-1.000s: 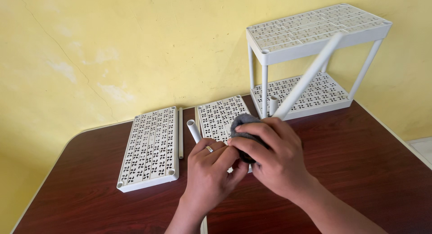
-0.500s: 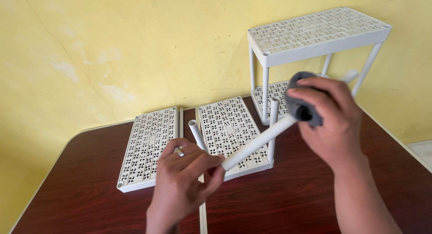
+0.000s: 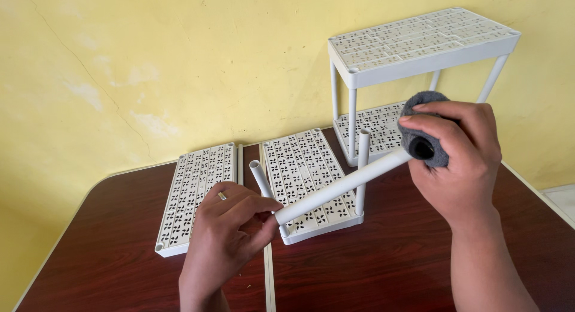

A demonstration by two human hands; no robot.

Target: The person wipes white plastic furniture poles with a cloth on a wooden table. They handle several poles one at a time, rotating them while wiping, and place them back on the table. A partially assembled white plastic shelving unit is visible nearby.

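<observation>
Hands clamp one white tube [image 3: 341, 186]: left hand [image 3: 230, 231] at its end, right hand [image 3: 458, 159] through grey cloth [image 3: 422, 129].

- Bare desk [image 3: 407, 252] is lying open in front of and to the right of the flat panels.
- Two perforated panels [image 3: 200, 195] are covering the middle-left, with an upright post [image 3: 363, 168] standing on the right one.
- The two-tier rack [image 3: 419, 48] is blocking the far right corner against the wall [image 3: 179, 66].
- The tube [image 3: 341, 186] held between both hands is slanting across the middle.
</observation>
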